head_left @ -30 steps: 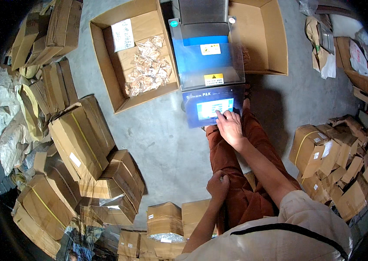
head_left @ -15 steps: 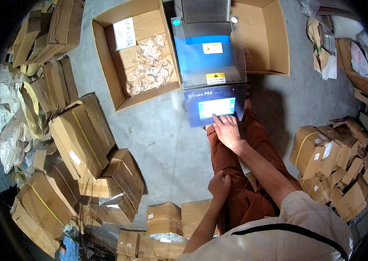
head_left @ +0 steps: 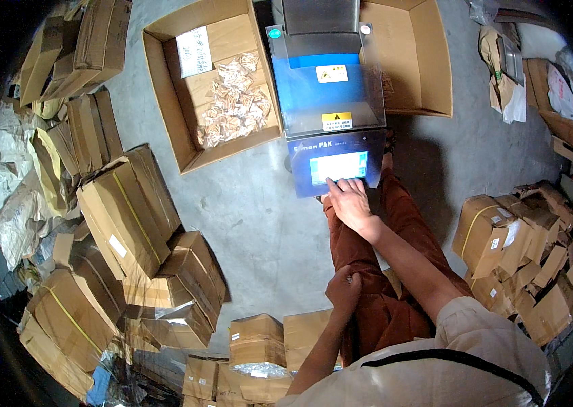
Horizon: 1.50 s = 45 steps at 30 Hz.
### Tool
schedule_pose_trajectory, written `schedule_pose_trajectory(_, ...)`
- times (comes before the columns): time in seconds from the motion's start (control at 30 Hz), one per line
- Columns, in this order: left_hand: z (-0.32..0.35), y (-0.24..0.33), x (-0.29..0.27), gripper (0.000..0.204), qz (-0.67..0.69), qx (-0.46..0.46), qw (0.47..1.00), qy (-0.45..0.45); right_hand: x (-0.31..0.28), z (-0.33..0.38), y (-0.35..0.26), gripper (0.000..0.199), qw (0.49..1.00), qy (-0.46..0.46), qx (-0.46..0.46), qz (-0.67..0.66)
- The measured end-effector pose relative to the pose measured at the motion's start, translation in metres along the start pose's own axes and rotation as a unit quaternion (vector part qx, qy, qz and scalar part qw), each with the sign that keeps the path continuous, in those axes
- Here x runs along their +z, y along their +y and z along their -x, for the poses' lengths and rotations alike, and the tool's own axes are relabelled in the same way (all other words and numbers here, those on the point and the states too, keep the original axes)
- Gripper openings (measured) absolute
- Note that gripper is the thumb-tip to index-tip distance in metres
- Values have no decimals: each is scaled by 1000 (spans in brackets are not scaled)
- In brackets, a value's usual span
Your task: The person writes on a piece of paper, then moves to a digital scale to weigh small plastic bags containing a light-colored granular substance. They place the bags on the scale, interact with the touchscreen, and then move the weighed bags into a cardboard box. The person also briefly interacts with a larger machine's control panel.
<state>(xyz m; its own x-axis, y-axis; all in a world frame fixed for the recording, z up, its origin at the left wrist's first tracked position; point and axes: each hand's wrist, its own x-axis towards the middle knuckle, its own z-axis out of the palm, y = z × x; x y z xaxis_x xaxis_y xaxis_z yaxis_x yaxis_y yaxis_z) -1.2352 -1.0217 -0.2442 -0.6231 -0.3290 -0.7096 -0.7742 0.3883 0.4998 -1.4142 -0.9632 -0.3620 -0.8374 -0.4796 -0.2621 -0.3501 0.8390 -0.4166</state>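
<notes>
A blue machine point(head_left: 327, 88) with a grey clear cover and a lit touchscreen point(head_left: 339, 168) stands in front of my legs. My right hand point(head_left: 351, 205) reaches up to the screen's lower edge, its index finger stretched onto it and the other fingers fanned beside it. My left hand point(head_left: 343, 289) rests on my thigh, fingers curled into a fist. Whatever that fist may hold is hidden, though a small pale spot shows at its top. Left of the machine, an open cardboard box point(head_left: 160, 88) holds a heap of small clear packets point(head_left: 235, 102) with brown-and-white contents.
Another open cardboard box point(head_left: 432, 61) stands right of the machine, with a few packets near its left wall. Stacked cartons point(head_left: 127, 210) line the left side. More cartons point(head_left: 483, 234) are piled at the right, and others point(head_left: 256, 339) sit near my left elbow.
My right hand has shifted slightly left along the screen's lower edge, its index finger now farther left. My left hand stays in place on my thigh.
</notes>
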Motion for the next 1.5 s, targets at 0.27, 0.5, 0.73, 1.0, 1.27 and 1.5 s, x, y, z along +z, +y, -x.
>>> schedule_pose_trajectory(0.27, 1, -3, -2, 25, 3, -16, 999, -35, 1, 1, -2, 41, 1000, 9, 14, -6)
schedule_pose_trajectory(0.5, 1, 0, 1, 15, 27, 14, 999, 21, 2, 3, 6, 41, 1000, 12, 17, 4)
schedule_pose_trajectory(0.73, 0, -2, 2, 16, 30, 6, 999, 8, 2, 18, 7, 39, 1000, 1, 19, 15)
schedule_pose_trajectory(1.0, 0, 0, 0, 15, 30, 2, 1000, 4, 2, 17, 12, 41, 999, 19, 25, 32)
schedule_pose_trajectory(1.27, 0, -5, 3, 15, 33, -1, 999, -10, 1, 17, 14, 41, 999, 5, 30, 38)
schedule_pose_trajectory(1.5, 1, -4, 6, 15, 35, -3, 999, 2, -5, 18, 19, 42, 998, 45, 30, 45)
